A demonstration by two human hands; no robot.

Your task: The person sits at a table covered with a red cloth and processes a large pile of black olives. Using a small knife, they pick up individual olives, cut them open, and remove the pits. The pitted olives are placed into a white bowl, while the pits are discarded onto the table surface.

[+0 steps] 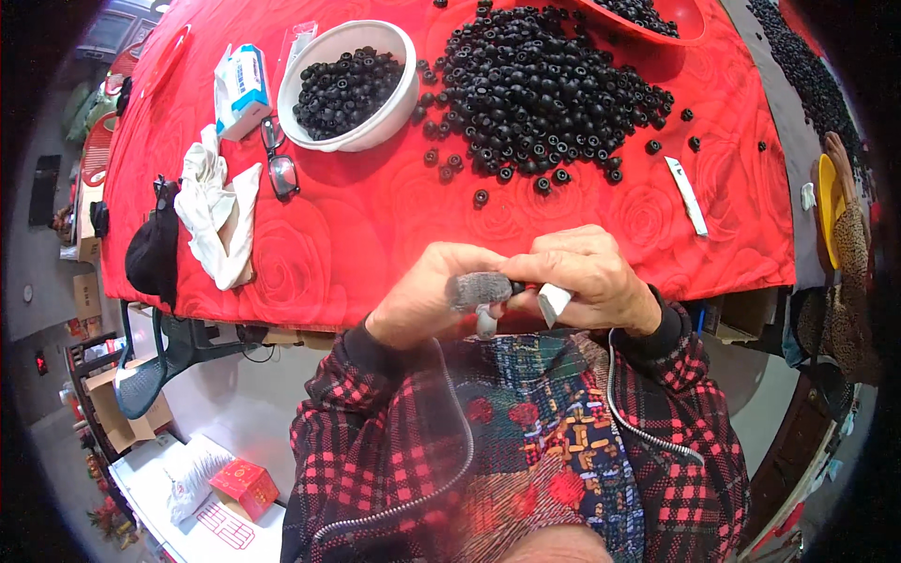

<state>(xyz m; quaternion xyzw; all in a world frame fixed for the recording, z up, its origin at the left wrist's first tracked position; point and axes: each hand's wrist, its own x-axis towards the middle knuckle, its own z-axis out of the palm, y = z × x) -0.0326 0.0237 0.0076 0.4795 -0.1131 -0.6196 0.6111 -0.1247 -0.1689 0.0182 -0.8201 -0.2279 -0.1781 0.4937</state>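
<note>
"Head view: nearest entry?"

"Left hand [422, 291]: one, grey cover [479, 291] on a digit, fingers closed, apparently pinching a small black bead-like part [517, 287]. Right hand [593, 272]: one, fingers curled round a white flat-sided tool [554, 303]; working end hidden."

"Location of the part?"

"Between both hands, above the near edge of the red-covered surface [366, 220]."

"Step in hand?"

"Judged: work on a single part, possibly trimming or cleaning. Contact too small to tell."

"Next move calls for?"

"By judgement, a steady left pinch and a short, controlled stroke of the tool, fingertips clear of any edge."

"Remaining stock, outward?"

"Black cloth item [153, 249], left side. White cloth gloves [221, 206], seemingly, crumpled beside it. White slim cutter [687, 197], lying at right, well apart from the hands. Eyeglasses [282, 175], dark-framed, near the bowl. White plastic bowl [361, 141], part-filled with similar black pieces [345, 94]. Blue-and-white carton [242, 94], left of the bowl. Loose heap of black pieces [544, 89], centre. Red tray [690, 28], farthest, holding more."
</note>
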